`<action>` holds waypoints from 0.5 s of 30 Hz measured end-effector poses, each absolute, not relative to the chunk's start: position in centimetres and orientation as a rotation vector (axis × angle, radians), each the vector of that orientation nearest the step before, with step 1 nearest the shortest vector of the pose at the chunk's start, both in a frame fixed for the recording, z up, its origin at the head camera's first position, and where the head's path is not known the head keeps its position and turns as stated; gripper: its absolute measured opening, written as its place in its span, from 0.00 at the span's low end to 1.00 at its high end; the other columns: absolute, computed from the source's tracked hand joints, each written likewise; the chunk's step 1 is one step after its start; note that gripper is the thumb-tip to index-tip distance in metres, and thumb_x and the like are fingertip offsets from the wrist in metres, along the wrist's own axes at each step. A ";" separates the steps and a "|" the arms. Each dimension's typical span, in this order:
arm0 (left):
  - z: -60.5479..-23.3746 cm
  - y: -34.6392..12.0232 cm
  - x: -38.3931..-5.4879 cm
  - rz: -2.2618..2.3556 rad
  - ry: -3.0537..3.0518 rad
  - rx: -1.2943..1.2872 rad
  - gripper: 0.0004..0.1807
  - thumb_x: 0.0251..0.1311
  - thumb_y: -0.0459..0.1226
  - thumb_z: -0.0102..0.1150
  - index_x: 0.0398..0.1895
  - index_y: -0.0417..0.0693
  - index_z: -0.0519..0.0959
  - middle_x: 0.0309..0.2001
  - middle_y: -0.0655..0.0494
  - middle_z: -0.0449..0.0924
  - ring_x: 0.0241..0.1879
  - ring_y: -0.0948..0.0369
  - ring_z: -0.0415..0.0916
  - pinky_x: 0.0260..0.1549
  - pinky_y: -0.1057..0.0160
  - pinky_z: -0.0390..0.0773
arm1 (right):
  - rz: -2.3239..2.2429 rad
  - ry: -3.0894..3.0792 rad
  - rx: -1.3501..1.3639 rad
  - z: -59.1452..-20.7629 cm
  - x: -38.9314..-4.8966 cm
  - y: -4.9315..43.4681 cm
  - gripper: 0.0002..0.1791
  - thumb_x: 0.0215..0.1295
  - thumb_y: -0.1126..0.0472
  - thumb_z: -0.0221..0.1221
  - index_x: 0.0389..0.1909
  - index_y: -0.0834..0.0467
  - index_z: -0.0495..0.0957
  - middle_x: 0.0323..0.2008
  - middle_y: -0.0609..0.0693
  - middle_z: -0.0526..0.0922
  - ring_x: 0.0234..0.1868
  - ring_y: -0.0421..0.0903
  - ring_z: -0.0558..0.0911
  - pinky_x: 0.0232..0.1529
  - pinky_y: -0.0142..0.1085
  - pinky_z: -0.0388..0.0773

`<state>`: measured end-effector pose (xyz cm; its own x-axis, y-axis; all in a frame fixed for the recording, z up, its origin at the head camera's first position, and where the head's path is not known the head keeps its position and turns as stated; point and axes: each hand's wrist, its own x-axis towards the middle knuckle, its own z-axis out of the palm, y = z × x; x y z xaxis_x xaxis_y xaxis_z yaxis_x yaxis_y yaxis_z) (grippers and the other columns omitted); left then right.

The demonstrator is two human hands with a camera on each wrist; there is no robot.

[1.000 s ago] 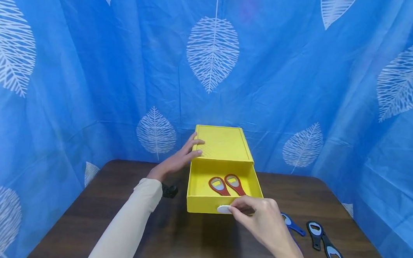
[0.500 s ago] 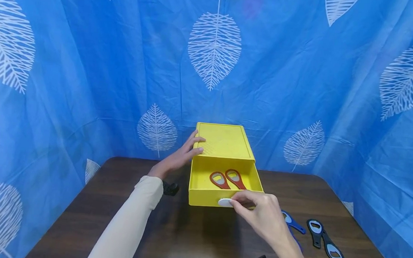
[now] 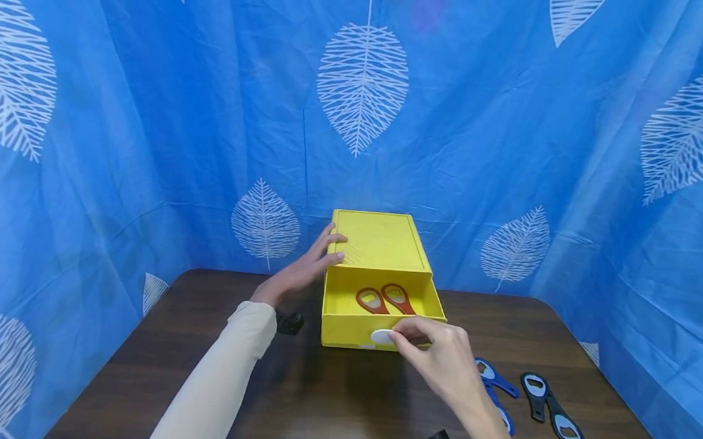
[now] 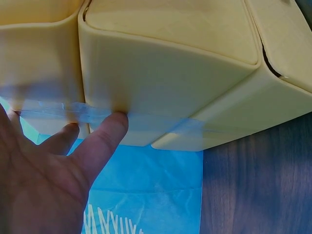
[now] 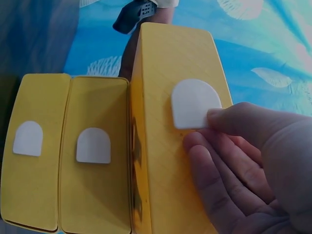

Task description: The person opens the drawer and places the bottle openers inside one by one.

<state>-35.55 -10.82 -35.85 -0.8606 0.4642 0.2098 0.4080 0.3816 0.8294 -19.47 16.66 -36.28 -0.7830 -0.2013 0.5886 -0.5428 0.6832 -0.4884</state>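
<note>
A yellow drawer unit (image 3: 383, 240) stands on the table, its top drawer (image 3: 345, 330) partly pulled out. In that drawer lie two red bottle openers, one on the left (image 3: 377, 306) and one on the right (image 3: 402, 305); the front wall hides their lower ends. My right hand (image 3: 439, 360) pinches the white drawer handle (image 5: 191, 105) between thumb and fingers. With fingers extended, my left hand (image 3: 297, 273) rests against the unit's left side and top edge. The left wrist view shows fingertips touching the side wall (image 4: 146, 87), over a strip of clear tape (image 4: 185, 126).
Two blue bottle openers (image 3: 500, 384) lie right of my right hand. Farther right are two black bottle openers (image 3: 562, 419). Two lower drawers with white handles (image 5: 93, 146) are closed. A blue leaf-patterned curtain (image 3: 482, 120) surrounds the dark wooden table (image 3: 318, 403).
The top drawer has slid a little farther into the unit, carrying the red bottle openers back with it. My right hand moved along on the handle; my left hand stayed in place.
</note>
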 end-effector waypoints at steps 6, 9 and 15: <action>-35.9 -10.9 -35.7 1.534 2.539 0.809 0.31 0.76 0.55 0.45 0.77 0.58 0.58 0.84 0.62 0.23 0.83 0.47 0.33 0.69 0.32 0.64 | 0.917 -2.359 0.586 -36.6 -19.9 16.4 0.08 0.56 0.62 0.76 0.33 0.48 0.87 0.30 0.36 0.88 0.33 0.31 0.85 0.37 0.27 0.84; -36.0 -11.0 -35.7 1.535 2.524 0.813 0.32 0.76 0.55 0.45 0.77 0.57 0.58 0.84 0.62 0.22 0.83 0.47 0.34 0.68 0.33 0.66 | 0.911 -2.335 0.592 -36.8 -20.0 16.4 0.09 0.55 0.63 0.77 0.33 0.49 0.87 0.30 0.37 0.88 0.32 0.31 0.85 0.37 0.27 0.84; -35.9 -10.9 -35.6 1.538 2.525 0.824 0.32 0.76 0.55 0.45 0.78 0.56 0.58 0.84 0.60 0.21 0.83 0.45 0.33 0.66 0.31 0.67 | 0.861 -2.286 0.601 -36.9 -20.4 16.0 0.11 0.53 0.64 0.78 0.33 0.50 0.85 0.29 0.38 0.87 0.30 0.31 0.84 0.35 0.27 0.84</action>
